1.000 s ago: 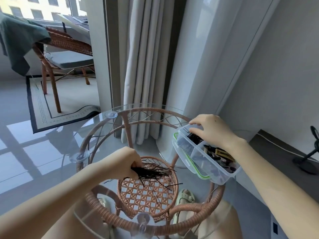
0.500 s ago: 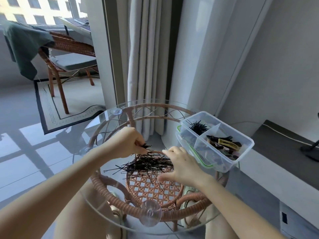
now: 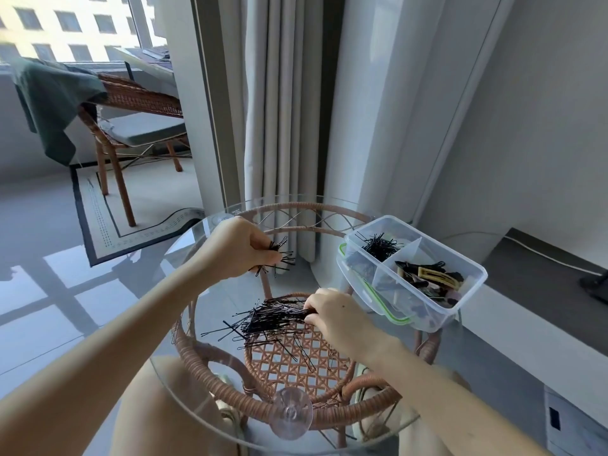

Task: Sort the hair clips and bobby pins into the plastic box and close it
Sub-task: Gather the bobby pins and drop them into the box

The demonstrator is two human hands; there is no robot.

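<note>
A pile of black bobby pins lies on the round glass tabletop. My left hand is raised above the table's far side, shut on a small bunch of bobby pins. My right hand rests at the pile's right end, fingers pinched on its pins. The clear plastic box stands open at the table's right edge. Its far compartment holds bobby pins; the right one holds black and tan hair clips. Its green-rimmed lid lies under it.
The glass top rests on a rattan frame with a woven lower shelf. Curtains hang behind the table. A rattan chair with a green cloth stands far left on a rug. A grey ledge runs along the right wall.
My right hand left the box and came down to the pile's right end. My left hand lifted away from the pile with a bunch of pins, up and toward the far side.
</note>
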